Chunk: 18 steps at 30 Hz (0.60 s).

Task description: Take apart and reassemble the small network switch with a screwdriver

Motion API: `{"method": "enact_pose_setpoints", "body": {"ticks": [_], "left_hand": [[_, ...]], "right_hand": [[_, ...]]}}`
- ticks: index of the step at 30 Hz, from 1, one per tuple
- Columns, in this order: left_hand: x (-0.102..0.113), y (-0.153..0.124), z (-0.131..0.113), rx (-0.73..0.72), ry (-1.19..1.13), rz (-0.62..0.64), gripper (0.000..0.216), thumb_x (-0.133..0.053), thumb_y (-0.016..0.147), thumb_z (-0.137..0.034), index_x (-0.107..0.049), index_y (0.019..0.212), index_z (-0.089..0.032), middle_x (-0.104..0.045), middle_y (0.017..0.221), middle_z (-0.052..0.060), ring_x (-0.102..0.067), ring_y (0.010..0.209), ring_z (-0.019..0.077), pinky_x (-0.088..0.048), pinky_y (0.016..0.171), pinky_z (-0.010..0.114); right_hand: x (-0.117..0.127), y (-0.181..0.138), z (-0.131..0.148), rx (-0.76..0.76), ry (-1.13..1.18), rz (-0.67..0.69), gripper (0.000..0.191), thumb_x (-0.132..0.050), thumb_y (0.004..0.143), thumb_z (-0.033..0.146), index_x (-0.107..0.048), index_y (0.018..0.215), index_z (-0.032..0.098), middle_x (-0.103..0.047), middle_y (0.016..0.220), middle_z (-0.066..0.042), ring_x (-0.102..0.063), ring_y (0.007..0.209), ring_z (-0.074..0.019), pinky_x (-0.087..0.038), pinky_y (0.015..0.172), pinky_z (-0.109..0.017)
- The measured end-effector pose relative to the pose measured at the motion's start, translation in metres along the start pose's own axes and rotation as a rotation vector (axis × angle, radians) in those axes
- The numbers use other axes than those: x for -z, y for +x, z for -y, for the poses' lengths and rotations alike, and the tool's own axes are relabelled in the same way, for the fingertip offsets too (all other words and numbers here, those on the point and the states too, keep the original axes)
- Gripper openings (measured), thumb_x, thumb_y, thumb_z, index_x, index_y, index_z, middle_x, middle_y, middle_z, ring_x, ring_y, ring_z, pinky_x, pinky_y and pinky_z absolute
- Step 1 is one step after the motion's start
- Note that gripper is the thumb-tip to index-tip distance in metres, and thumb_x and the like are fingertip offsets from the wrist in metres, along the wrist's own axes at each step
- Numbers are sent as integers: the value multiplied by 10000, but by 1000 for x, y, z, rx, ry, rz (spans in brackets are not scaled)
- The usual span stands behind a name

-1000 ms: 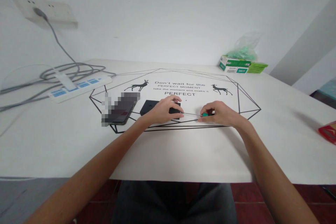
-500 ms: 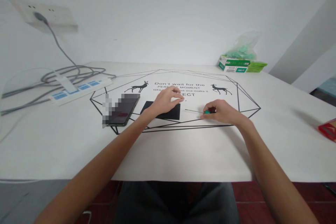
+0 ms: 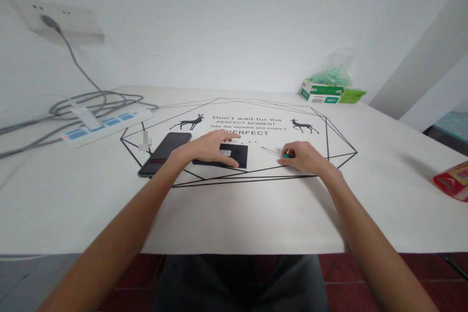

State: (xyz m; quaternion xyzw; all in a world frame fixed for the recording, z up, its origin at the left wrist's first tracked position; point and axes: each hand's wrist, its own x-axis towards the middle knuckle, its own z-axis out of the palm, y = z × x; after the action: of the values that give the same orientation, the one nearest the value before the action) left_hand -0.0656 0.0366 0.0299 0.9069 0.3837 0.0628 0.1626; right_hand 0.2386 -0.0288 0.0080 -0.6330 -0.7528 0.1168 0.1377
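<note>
A flat black rectangular object (image 3: 241, 157) lies on the white table, with a small pale label partly visible on it. My left hand (image 3: 210, 146) is over this object, thumb and fingers spread apart, its thumb near the front edge; whether it touches I cannot tell. Closed around the green handle of a thin screwdriver (image 3: 287, 155) is my right hand (image 3: 303, 158), resting to the right of the black object. The thin shaft points left toward it. Several tiny dark specks (image 3: 249, 142) sit just beyond the black object, too small to name.
A smartphone (image 3: 166, 151) lies left of the black object, near my left wrist. Farther left are a white power strip (image 3: 109, 126) and coiled grey cables (image 3: 98, 100). Green-and-white boxes (image 3: 321, 90) stand at the back right; a red package (image 3: 453, 180) is at the right edge.
My left hand has moved left and toward me, from above the tiny specks to over the black object, and its fingers have spread. My right hand keeps the screwdriver almost in place.
</note>
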Motion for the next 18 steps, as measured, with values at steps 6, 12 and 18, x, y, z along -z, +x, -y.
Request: {"method": "enact_pose_setpoints", "body": {"ticks": [6, 12, 18], "left_hand": [[-3, -1, 0, -23, 89, 26, 800, -751, 659, -609, -581, 1342, -229, -645, 1247, 122, -584, 1136, 313, -428, 947, 371], [7, -7, -7, 18, -130, -161, 637, -770, 646, -607, -711, 1178, -262, -722, 1145, 77, -637, 1062, 295, -468, 915, 383], [19, -11, -17, 90, -668, -519, 563, -748, 711, -579, -736, 1102, -175, -744, 970, 86, -669, 937, 269, -519, 845, 365]], "right_hand": [[-3, 0, 9, -57, -124, -50, 205, -670, 813, 342, -697, 937, 180, -697, 871, -71, -603, 776, -199, -400, 661, -295], [-2, -3, 17, -110, -244, -25, 234, -620, 857, 416, -702, 848, 197, -723, 875, -92, -630, 819, -240, -346, 596, -299], [0, -5, 22, -126, -254, 12, 331, -558, 881, 524, -691, 888, 221, -724, 864, -78, -633, 801, -248, -332, 580, -302]]}}
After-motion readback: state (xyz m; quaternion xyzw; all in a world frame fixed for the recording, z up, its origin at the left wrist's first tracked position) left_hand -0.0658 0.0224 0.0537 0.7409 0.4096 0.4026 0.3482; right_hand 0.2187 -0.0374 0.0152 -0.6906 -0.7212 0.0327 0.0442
